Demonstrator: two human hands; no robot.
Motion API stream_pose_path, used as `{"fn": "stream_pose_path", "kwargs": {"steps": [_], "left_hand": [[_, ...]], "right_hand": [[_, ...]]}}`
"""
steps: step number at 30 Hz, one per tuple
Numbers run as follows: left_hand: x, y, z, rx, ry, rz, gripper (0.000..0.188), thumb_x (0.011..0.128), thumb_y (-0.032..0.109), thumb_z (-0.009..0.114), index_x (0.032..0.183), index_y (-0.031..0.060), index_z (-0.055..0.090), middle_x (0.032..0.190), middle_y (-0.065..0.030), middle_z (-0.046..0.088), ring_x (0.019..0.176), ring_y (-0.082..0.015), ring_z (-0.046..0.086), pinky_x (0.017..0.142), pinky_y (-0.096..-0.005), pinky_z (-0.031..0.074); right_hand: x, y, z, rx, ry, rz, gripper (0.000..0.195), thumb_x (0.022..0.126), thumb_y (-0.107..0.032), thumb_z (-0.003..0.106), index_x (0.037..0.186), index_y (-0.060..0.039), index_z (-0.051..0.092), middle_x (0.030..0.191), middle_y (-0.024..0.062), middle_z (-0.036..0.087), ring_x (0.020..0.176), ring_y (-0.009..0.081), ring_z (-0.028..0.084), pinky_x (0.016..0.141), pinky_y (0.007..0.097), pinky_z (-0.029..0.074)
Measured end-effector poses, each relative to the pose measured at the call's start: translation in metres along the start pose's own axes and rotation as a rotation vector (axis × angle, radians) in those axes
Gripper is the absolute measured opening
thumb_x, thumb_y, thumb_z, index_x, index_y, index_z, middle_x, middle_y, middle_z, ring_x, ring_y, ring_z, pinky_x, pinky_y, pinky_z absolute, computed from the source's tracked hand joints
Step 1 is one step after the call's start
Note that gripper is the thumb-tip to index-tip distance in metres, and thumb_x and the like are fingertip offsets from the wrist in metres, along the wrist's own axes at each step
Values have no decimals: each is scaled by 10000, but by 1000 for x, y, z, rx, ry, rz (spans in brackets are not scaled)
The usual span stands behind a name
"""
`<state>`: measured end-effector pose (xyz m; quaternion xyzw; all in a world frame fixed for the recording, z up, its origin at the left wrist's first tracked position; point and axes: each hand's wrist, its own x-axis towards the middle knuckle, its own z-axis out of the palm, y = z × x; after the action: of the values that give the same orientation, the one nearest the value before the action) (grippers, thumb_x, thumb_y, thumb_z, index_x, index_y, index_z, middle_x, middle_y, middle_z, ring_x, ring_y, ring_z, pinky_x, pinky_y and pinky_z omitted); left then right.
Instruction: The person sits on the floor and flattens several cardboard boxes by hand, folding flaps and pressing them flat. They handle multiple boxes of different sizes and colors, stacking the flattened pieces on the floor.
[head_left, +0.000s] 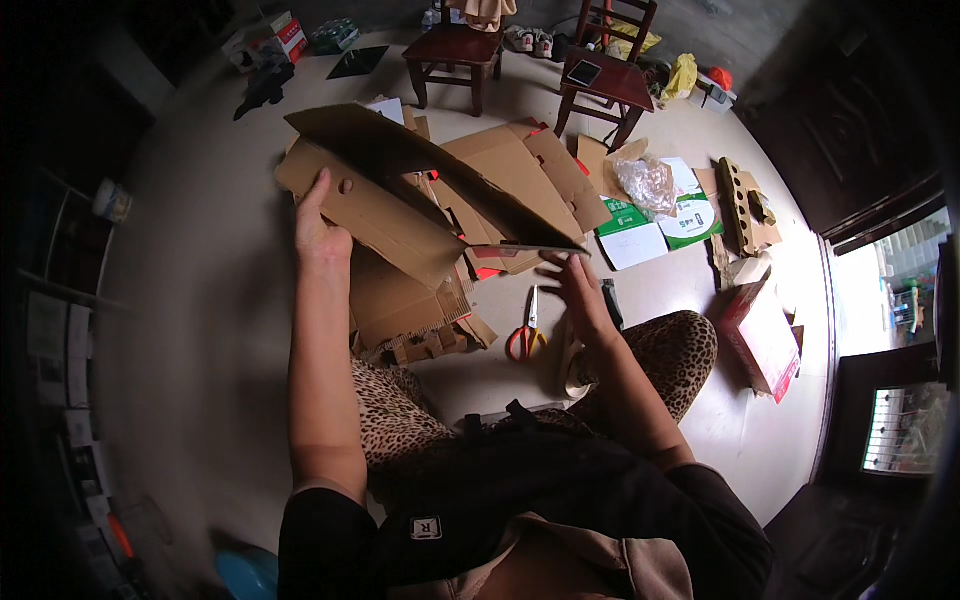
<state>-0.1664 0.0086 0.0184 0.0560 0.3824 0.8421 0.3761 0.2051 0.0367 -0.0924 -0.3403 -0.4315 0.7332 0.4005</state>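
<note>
A folded brown cardboard piece (397, 225) with a small round hole is held up above the floor. My left hand (322, 225) grips its left part, thumb on the near panel and the other fingers hidden behind. At the right end, my right hand (581, 292) has its fingers spread under the cardboard's edge, fingertips at or against it; whether they pinch it is unclear. Below lies a pile of flattened cardboard (405, 307). Scissors (529, 330) with red and yellow handles rest on the floor between my legs, beside a roll of tape (576, 382).
Green-and-white cardboard (637, 244) with crumpled clear plastic (645, 184) lies to the right. A red-and-white box (761, 337) stands near the doorway. Two wooden chairs (454, 45) are at the back, one bearing a dark tablet or phone (584, 73). A blue basin (247, 574) sits at lower left.
</note>
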Motion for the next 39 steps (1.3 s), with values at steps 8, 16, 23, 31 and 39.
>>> {"fn": "stream_pose_path", "kwargs": {"steps": [8,16,23,31,39], "left_hand": [[-7,20,3,-75,72,-91,386,927,97,687,1286,52,554,1211,-100,578,1077,-239,577,959,-419,529],[7,29,-10,-176,-60,-52,317,947,43,604,1249,-25,533,1231,-150,575,1148,-274,571,1022,-435,508],[2,28,-18,-142,33,16,384,933,111,659,1247,-47,504,1252,-169,522,1147,-286,547,1055,-428,496],[-18,29,-10,414,124,211,886,793,391,834,1447,-9,390,1360,-190,450,1258,-290,454,1093,-391,381],[-16,34,-17,1438,-1,767,562,875,260,713,1370,94,505,1350,-192,517,1247,-343,493,1097,-447,379]], "right_hand": [[35,-61,18,-555,-30,-298,320,1027,-284,584,1143,5,657,1008,17,669,1015,106,579,954,267,432],[60,-86,48,-74,76,-331,278,1014,-310,603,992,-42,676,871,-12,661,759,57,605,655,214,487],[63,-76,58,-60,115,-230,286,1010,-318,608,1005,-42,682,847,-22,644,731,54,574,659,210,471],[89,-56,39,18,157,-278,251,1018,-325,588,942,-98,663,729,-30,582,565,64,522,496,218,418],[80,-65,32,-9,75,-213,268,1023,-329,575,908,-99,648,715,-34,545,597,71,540,518,211,432]]}}
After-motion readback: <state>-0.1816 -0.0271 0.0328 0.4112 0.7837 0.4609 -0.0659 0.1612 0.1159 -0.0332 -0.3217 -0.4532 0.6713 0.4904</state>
